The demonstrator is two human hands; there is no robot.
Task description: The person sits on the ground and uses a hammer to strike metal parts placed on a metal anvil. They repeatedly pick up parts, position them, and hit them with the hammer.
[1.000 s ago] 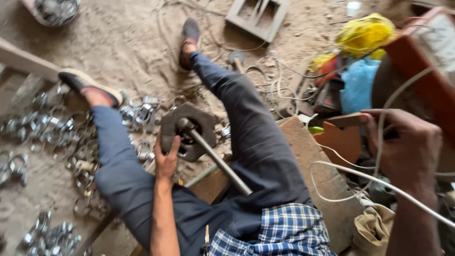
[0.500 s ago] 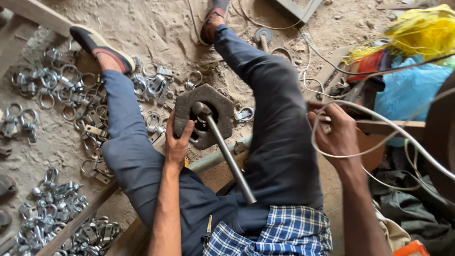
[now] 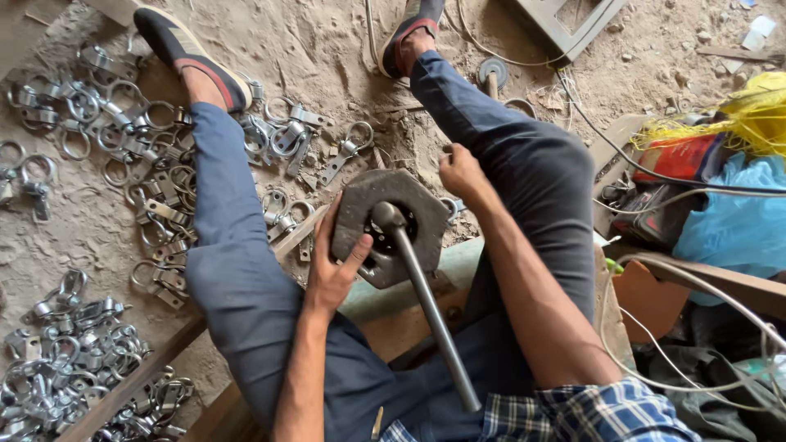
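Floor (image 3: pixel 327 49): bare sandy earth, daylit; metal ring clamps (image 3: pixel 74 352) lie scattered left; wooden planks (image 3: pixel 139 381) cross it; blue bag (image 3: pixel 737 213) right.

We find bare sandy floor (image 3: pixel 327 57) open between the legs, beyond the heavy metal block (image 3: pixel 393 225). Metal clamp rings (image 3: pixel 131 155) crowd the left side; a tangle of white wires (image 3: pixel 696 295) and bags (image 3: pixel 729 221) obstructs the right.
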